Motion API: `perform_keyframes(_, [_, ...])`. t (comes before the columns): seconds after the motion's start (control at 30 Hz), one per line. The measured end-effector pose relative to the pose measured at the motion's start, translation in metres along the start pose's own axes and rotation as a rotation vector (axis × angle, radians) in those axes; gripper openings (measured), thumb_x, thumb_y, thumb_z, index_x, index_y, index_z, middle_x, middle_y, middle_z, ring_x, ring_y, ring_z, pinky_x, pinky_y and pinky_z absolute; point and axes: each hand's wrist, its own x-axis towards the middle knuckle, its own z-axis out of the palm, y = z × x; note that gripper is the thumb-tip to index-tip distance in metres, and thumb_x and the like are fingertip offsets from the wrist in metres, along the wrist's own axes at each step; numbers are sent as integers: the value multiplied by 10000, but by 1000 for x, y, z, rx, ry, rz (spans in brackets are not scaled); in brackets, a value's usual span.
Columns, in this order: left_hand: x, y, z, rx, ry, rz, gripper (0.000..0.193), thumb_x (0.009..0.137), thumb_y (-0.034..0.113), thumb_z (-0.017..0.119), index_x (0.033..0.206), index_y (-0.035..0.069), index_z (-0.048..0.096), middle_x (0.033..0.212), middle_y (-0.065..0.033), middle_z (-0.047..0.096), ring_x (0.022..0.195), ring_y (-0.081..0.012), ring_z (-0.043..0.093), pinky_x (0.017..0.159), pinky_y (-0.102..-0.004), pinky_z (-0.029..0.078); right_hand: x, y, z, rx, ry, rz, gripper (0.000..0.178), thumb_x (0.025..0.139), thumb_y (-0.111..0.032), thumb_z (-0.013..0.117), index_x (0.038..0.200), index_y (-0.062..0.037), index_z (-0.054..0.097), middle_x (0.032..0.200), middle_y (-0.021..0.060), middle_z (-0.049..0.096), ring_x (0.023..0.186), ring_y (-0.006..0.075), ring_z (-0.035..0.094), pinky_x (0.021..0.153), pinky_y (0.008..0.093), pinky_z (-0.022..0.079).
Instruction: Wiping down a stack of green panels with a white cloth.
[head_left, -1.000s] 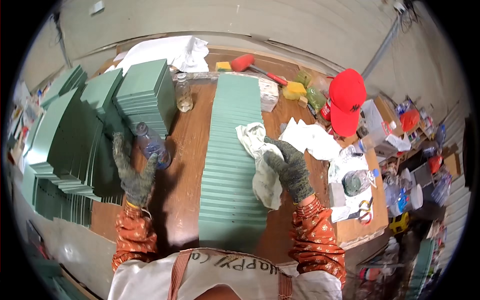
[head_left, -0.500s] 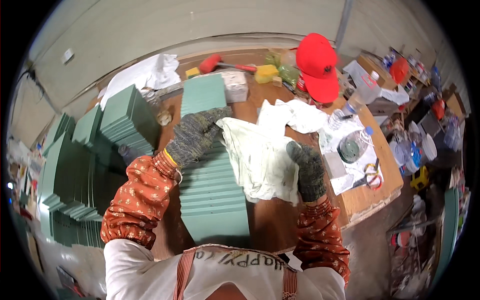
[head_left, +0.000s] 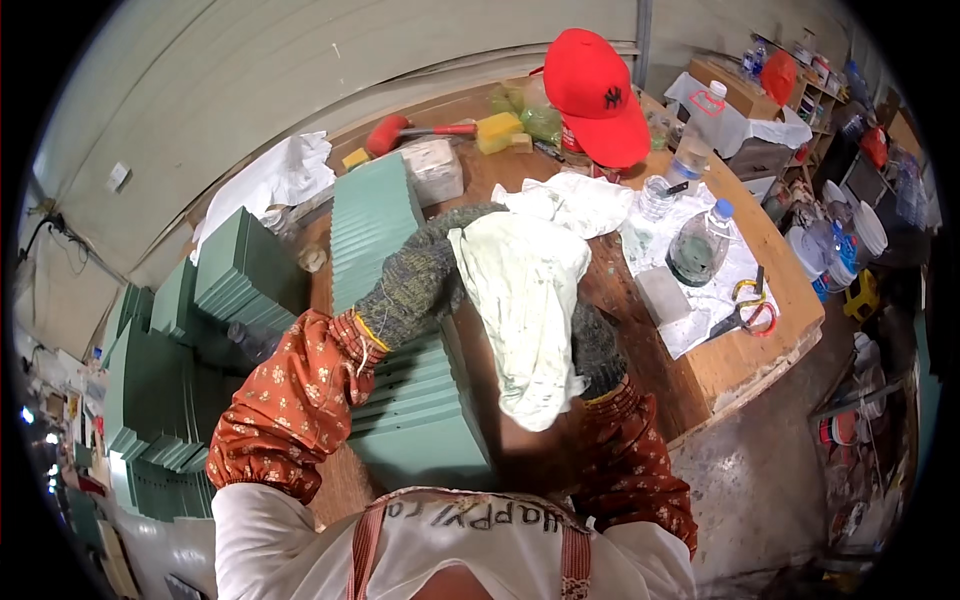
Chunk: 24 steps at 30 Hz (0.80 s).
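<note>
A crumpled whitish cloth point(head_left: 522, 310) hangs between my hands above the wooden table. My left hand point(head_left: 415, 280), in a dark grey knitted glove, is closed on the cloth's upper left edge. On the other side, my gloved right hand point(head_left: 597, 352) holds the cloth's right edge, its fingers partly hidden behind the folds. Under my left forearm runs a long row of overlapping pale green boards point(head_left: 425, 440), from near my body to the far side of the table. My left hand covers the middle of this row.
Further green boards stand in stacks point(head_left: 240, 265) at left. Toward the back are a red-headed mallet point(head_left: 388, 134), a yellow sponge point(head_left: 497, 131), a white block point(head_left: 434, 172) and a red cap point(head_left: 597, 95). At right, plastic bottles point(head_left: 700, 248), scissors point(head_left: 745, 315) and a grey block point(head_left: 663, 295) rest on white cloth.
The cloth has gone from spread out to bunched and hanging lower. My right hand has moved down and left, partly behind it. The view has turned slightly.
</note>
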Motion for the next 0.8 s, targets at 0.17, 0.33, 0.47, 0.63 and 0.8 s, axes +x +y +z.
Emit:
perform_keyframes(0.17, [-6, 5, -32, 31, -63, -162, 513, 823, 116, 624, 1295, 66, 428, 1226, -81, 508, 1122, -186, 500, 941, -319, 441, -18, -41, 16, -1466, -8, -703, 306, 884, -117, 507, 1158, 9, 559, 1150, 115, 586, 1016, 243, 573, 891, 323, 449])
perform_keyframes(0.33, [-21, 30, -21, 317, 81, -51, 651, 730, -4, 693, 1306, 104, 409, 1202, -60, 495, 1094, -180, 501, 925, -317, 455, -13, -37, 48, -1315, 41, -771, 300, 832, -132, 579, 1089, 22, 590, 1036, 138, 633, 966, 219, 589, 837, 327, 464])
perform_keyframes(0.47, [-37, 16, 12, 674, -1, 99, 654, 783, 273, 710, 1322, 64, 405, 1237, -147, 517, 1137, -220, 490, 958, -336, 403, -5, -20, 93, -1119, 65, -429, 297, 809, -102, 625, 1069, 38, 591, 964, 115, 647, 871, 190, 601, 799, 296, 468])
perform_keyframes(0.63, [-59, 12, 3, 493, 86, 274, 638, 770, 293, 703, 1295, 48, 435, 1226, -149, 529, 1151, -277, 498, 957, -363, 411, 5, 0, 96, -561, -121, -468, 542, 878, -123, 560, 1349, 3, 323, 1278, 157, 446, 1117, 228, 489, 931, 345, 436])
perform_keyframes(0.8, [-77, 7, -17, 1083, 145, 483, 649, 744, 274, 718, 1286, 54, 436, 1180, -158, 528, 1153, -330, 475, 965, -412, 409, 5, 21, 107, -689, -171, -185, 477, 890, -191, 552, 1296, -14, 374, 1231, 161, 476, 1087, 253, 505, 912, 373, 438])
